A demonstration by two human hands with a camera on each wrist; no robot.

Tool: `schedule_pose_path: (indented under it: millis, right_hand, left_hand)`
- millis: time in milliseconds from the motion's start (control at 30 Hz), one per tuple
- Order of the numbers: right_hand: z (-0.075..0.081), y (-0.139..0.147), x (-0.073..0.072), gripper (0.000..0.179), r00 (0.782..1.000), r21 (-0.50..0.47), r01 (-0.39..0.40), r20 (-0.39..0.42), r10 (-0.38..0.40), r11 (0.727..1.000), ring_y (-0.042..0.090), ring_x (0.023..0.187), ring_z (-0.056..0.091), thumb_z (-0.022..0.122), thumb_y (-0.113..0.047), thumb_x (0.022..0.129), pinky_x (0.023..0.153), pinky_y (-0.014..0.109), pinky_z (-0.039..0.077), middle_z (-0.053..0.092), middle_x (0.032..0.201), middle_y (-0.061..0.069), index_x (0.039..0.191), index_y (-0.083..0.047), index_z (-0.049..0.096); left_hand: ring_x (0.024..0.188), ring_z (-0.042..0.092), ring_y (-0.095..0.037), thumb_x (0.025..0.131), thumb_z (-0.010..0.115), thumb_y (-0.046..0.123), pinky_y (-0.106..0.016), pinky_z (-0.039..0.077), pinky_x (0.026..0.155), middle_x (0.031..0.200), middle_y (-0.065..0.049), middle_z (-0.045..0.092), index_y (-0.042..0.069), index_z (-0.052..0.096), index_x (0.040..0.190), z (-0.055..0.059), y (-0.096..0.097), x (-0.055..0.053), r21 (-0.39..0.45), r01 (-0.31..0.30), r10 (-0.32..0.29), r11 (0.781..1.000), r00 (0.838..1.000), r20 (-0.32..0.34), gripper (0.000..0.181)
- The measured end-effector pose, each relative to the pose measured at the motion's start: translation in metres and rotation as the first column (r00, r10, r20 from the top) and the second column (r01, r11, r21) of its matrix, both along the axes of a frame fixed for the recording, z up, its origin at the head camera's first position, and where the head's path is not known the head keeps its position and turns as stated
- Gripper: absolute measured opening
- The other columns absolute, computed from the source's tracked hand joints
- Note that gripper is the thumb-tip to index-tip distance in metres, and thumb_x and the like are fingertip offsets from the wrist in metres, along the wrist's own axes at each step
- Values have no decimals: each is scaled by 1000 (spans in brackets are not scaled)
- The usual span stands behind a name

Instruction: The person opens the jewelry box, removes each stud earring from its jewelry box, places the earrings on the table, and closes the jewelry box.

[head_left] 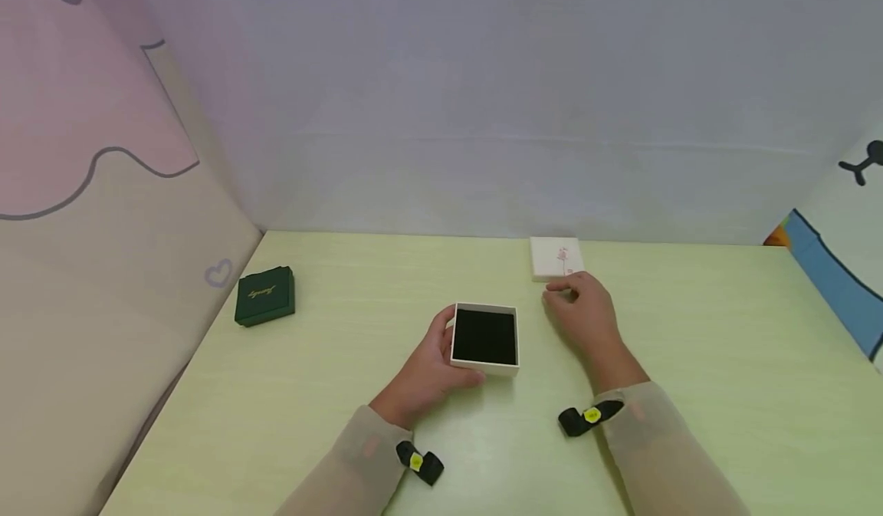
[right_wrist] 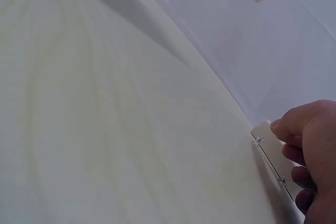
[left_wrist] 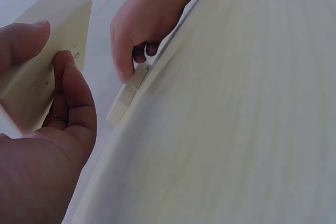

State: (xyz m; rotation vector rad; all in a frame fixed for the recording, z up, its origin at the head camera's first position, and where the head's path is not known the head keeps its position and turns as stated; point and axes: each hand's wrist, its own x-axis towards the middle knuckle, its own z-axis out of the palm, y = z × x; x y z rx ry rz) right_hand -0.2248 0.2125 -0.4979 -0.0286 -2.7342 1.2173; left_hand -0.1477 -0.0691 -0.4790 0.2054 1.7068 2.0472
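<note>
My left hand (head_left: 434,363) holds a small square white box base (head_left: 485,369) up off the table, tilted so its black lining (head_left: 485,336) shows. In the left wrist view its thumb and fingers grip the box, and small print shows on the underside. My right hand (head_left: 586,313) is at the near right corner of a flat white box lid (head_left: 552,251) with a reddish flower print. Its fingers are loosely bent, fingertips right at the lid's near edge. In the right wrist view, small star-like marks show along the lid's side (right_wrist: 273,153).
A dark green box (head_left: 265,295) with gold lettering stands at the table's far left. The pale yellow-green table (head_left: 359,271) ends at a whitish cloth backdrop (head_left: 441,117). Printed cloth panels (head_left: 124,286) rise on both sides. Each wrist wears a black strap (head_left: 589,416).
</note>
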Motion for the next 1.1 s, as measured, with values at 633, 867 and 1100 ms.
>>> schedule_pose_path:
  millis: [633, 867, 1100]
  right_hand:
    - [37, 9, -4, 46, 998, -40, -53, 30, 54, 998, 31, 104, 57, 62, -38, 103, 82, 43, 47, 62, 114, 16, 130, 0, 62]
    - [43, 13, -15, 51, 997, 7, -72, 27, 72, 997, 36, 110, 55, 62, -36, 102, 89, 51, 47, 57, 124, 20, 137, 2, 56]
    - [54, 17, -29, 69, 988, 152, -135, 99, 121, 979, 39, 118, 53, 64, -47, 100, 96, 56, 45, 53, 133, 23, 144, 4, 49]
  left_hand:
    - [126, 57, -25, 78, 79, -11, -33, 51, 95, 156, -6, 42, 23, 13, 163, 2, 1, 0, 7, -6, 6, 1000, 1000, 11, 113]
    - [118, 62, -28, 77, 77, -16, -34, 53, 92, 151, -8, 47, 24, 17, 161, 2, 3, 0, 46, -8, 7, 999, 1000, 5, 111]
    - [124, 60, -26, 78, 77, -16, -33, 53, 94, 153, -8, 45, 22, 14, 162, 1, 3, 0, 51, -7, 7, 999, 1000, 5, 112]
